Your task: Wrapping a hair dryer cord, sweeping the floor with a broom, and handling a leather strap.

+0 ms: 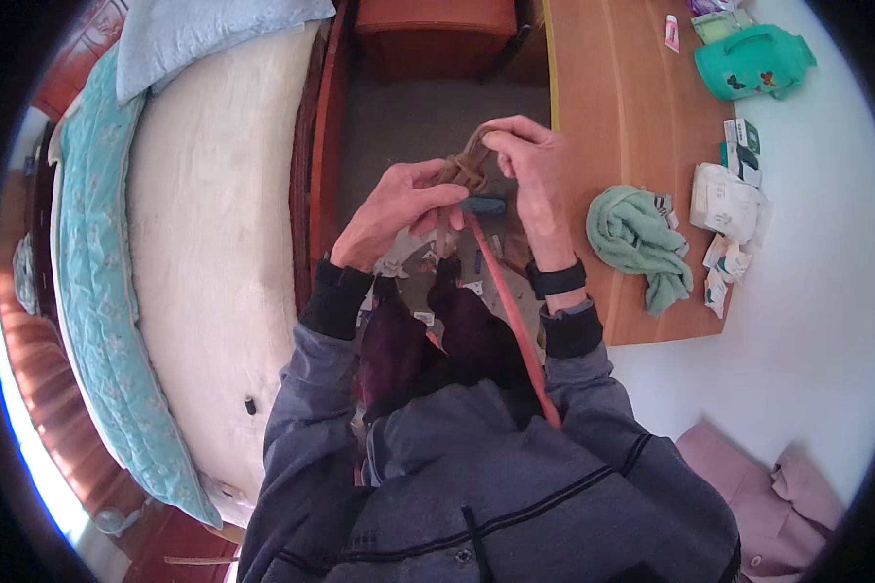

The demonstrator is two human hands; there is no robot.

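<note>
A knotted strip of brown cloth [468, 169] is stretched between my two hands, above the floor. My left hand [408, 200] grips its lower left side, the thumb lying just below the knot. Higher and to the right, my right hand [525, 149] pinches the upper end between thumb and fingers. A tail of the strip [443, 232] hangs below my left hand. Close to my right forearm, a long pink-red handle [507, 291] slants from my lap down to the floor. A blue-grey object [485, 205] lies at its far end; I cannot tell whether they are joined.
A bed [211, 189] with a turquoise quilt [109, 291] runs along the left. The wooden table [627, 131] on the right bears a green towel [634, 240], a green thermos jug [755, 62] and white packets [725, 200]. Litter [423, 318] is scattered around my feet.
</note>
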